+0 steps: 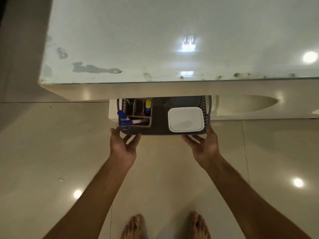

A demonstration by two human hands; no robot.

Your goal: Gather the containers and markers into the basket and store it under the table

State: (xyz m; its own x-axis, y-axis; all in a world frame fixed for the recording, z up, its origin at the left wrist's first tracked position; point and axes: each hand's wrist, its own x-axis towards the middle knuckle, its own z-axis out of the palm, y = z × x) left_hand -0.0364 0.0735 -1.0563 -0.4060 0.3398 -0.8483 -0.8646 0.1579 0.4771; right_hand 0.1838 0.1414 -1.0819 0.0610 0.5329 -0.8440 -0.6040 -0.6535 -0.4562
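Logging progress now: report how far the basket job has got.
Done: the markers and white lidded container sit in the basket. In hand: the left hand and right hand touch its near rim with straight fingers, its far part already beneath the table. Left: slide the near part, now sticking out, fully under.

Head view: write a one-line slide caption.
Left hand and right hand press the basket, with markers and white container, partly under the table.

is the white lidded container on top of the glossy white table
No, the white rectangular lidded container lies inside the dark perforated plastic basket, partly under the glossy white table.
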